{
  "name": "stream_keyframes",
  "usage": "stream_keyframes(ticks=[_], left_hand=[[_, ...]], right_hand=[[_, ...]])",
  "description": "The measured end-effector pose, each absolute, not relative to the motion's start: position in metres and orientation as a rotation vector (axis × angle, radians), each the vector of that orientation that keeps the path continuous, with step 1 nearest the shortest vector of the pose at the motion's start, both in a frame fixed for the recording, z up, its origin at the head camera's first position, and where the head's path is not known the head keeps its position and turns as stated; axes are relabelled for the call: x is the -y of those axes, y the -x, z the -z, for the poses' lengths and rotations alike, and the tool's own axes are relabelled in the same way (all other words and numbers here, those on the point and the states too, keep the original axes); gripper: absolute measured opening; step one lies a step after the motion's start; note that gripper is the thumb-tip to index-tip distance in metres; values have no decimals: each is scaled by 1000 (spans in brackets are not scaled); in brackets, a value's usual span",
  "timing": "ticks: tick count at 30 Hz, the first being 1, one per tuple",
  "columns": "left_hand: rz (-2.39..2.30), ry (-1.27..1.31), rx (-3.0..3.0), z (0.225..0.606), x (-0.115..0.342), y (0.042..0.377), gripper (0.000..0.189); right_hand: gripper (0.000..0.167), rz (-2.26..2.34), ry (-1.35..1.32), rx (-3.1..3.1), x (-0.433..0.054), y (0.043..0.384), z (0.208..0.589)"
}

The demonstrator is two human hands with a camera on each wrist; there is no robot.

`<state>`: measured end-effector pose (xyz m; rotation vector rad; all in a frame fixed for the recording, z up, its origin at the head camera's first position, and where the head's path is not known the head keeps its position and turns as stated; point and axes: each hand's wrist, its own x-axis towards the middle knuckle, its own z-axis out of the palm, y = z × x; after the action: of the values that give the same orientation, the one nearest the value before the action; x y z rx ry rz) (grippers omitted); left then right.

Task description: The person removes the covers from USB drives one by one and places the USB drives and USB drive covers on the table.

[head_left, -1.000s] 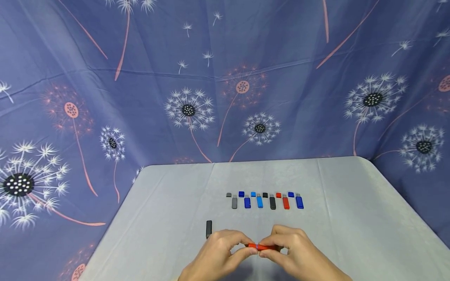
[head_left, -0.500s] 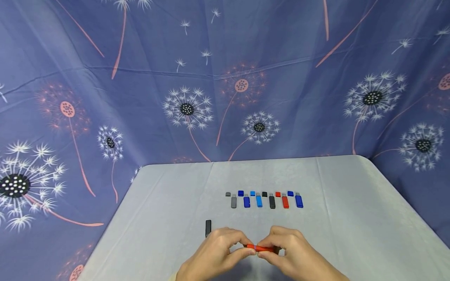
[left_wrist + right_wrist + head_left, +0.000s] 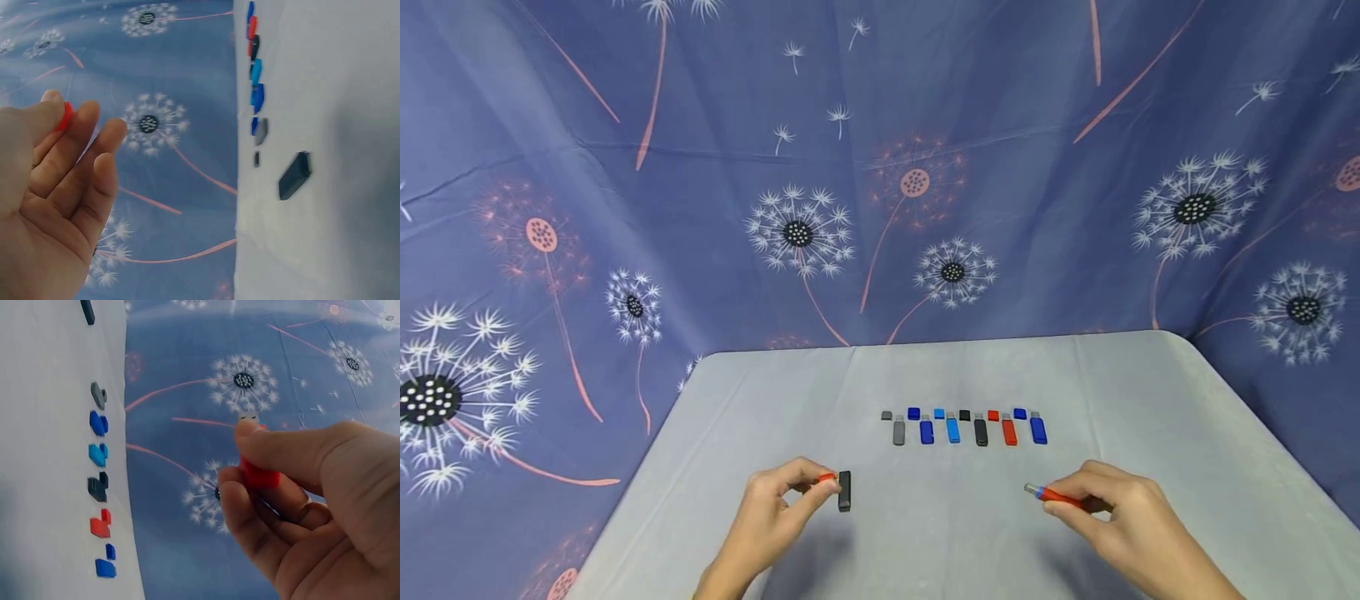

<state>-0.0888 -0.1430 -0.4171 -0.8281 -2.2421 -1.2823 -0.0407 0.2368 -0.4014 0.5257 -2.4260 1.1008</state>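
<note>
My left hand pinches a small red cap between thumb and index finger, its other fingers loosely spread. Just right of those fingertips a black capped USB stick lies on the table. Off to the right, my right hand grips a red USB stick between thumb and fingers. Its bare metal plug points left, with a bluish band at its base. Both hands are held over the table, well apart.
Farther back on the white-covered table stretches a row of uncapped USB sticks: grey, blue, light blue, black, red and blue. Each has a matching cap at its upper left. A dandelion-patterned curtain hangs behind.
The hands, together at the red stick before, have moved apart. The cap has come off and went left with my left hand; the stick went right with my right hand.
</note>
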Motion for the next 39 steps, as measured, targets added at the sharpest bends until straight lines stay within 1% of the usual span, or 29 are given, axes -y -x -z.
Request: stream_keyframes(ticks=[2, 4, 12, 17, 24, 27, 34, 39], left_hand=[[1286, 853, 2277, 419, 148, 90, 21], [1296, 913, 2278, 421, 146, 91, 18], [1342, 1015, 2153, 420, 131, 98, 33], [1300, 1002, 2141, 419, 126, 103, 31], [1345, 812, 2175, 418, 122, 108, 21], [1342, 743, 2182, 419, 122, 111, 20], [1519, 463, 2282, 413, 120, 115, 32], [1574, 389, 2295, 407, 117, 116, 18]], right_hand=[[38, -1081, -503, 2415, -243, 41, 401], [35, -1075, -504, 2414, -244, 43, 401], [30, -1088, -355, 2424, -234, 52, 403], [19, -1179, -201, 2518, -232, 60, 402], [12, -1233, -145, 2548, -238, 81, 407], [14, -1287, -95, 2566, -244, 92, 412], [19, -1350, -79, 2536, -250, 110, 423], [25, -1326, -77, 2535, -245, 119, 423]])
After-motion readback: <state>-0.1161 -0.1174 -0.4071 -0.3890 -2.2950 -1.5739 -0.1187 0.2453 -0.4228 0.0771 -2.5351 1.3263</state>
